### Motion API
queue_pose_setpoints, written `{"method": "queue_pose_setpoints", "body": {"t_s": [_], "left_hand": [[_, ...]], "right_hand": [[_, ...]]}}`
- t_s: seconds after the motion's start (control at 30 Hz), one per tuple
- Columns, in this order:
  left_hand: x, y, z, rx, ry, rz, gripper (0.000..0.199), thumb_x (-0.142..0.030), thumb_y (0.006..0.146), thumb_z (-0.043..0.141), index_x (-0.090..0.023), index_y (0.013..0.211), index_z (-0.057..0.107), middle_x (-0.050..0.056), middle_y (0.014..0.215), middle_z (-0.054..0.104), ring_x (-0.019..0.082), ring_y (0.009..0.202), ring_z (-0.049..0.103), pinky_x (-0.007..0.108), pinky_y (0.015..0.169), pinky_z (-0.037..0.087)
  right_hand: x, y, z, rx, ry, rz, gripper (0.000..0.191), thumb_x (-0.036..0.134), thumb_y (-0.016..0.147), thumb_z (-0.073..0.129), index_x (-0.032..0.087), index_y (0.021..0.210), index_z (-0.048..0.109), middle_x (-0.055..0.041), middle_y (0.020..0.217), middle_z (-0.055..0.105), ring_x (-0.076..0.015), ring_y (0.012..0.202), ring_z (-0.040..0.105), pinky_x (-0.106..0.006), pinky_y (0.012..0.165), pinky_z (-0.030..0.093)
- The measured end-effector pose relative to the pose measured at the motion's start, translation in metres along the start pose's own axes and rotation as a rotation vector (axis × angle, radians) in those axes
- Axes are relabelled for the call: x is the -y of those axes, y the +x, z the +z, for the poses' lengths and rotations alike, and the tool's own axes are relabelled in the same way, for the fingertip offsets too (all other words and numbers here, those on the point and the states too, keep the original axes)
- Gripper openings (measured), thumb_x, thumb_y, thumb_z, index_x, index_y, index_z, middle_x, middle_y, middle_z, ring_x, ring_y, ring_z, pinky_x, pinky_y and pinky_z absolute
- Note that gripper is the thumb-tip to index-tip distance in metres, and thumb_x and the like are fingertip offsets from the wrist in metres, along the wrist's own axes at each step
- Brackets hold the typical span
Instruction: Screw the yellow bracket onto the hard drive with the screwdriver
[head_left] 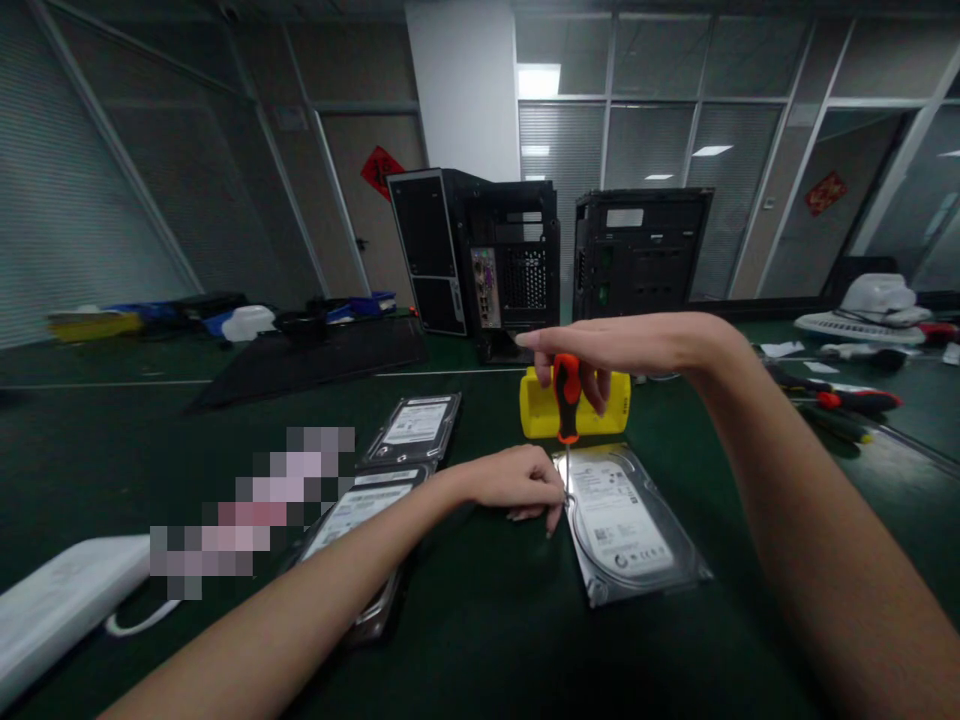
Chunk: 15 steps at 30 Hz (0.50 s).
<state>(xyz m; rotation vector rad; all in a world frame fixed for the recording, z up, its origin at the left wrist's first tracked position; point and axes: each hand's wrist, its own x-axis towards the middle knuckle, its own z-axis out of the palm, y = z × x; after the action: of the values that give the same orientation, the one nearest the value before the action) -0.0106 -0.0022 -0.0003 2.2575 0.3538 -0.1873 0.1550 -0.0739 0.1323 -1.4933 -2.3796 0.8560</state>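
A silver hard drive [622, 530] with a white label lies on the green tabletop in front of me. Upright over its far left corner stands a screwdriver [568, 400] with an orange and black handle, its tip down at the drive's edge. My right hand [592, 352] is on the top of that handle, palm over it and some fingers curled around. Low beside the shaft, my left hand [521, 480] has its fingers pinched together at the tip and the drive's edge. What they pinch is hidden. Just behind the drive sits a yellow block-like object [536, 412].
More hard drives [416, 422] lie to the left, partly under my left forearm. Two black computer cases [427, 250] stand at the back. Hand tools [847, 400] lie on the right near a white cap-like object [874, 300]. A white device [67, 600] sits front left.
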Motion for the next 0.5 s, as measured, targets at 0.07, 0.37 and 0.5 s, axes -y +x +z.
{"method": "queue_pose_setpoints", "body": {"t_s": [0.07,0.37,0.5], "left_hand": [[0.0012,0.0005,0.0002,0.002,0.002,-0.003,0.027,-0.021,0.082,0.044,-0.013,0.068,0.067,-0.005,0.043,0.046,0.005,0.038,0.038,0.017,0.048,0.034],[-0.0012,-0.0007,0.0007,-0.007,0.007,-0.006,0.027,-0.021,0.081,0.045,-0.014,0.069,0.067,-0.005,0.044,0.046,0.005,0.038,0.039,0.017,0.05,0.035],[-0.0022,-0.0008,0.0007,-0.017,0.007,-0.003,0.027,-0.022,0.081,0.045,-0.014,0.067,0.067,-0.005,0.043,0.046,0.006,0.039,0.039,0.017,0.05,0.035]], "right_hand": [[-0.0003,0.0013,0.0009,0.03,0.015,-0.047,0.037,0.04,0.09,0.025,0.015,0.099,0.05,-0.007,0.087,0.06,-0.0122,0.064,0.058,-0.022,0.056,0.047],[-0.0018,0.0001,0.0,0.061,-0.101,-0.1,0.032,0.038,0.088,0.033,0.014,0.094,0.054,-0.0065,0.091,0.06,-0.0106,0.068,0.058,-0.019,0.054,0.046],[-0.0028,0.0021,-0.0002,0.021,-0.142,-0.082,0.04,0.043,0.087,0.032,0.013,0.097,0.057,-0.0074,0.088,0.062,-0.01,0.061,0.057,-0.02,0.05,0.046]]}}
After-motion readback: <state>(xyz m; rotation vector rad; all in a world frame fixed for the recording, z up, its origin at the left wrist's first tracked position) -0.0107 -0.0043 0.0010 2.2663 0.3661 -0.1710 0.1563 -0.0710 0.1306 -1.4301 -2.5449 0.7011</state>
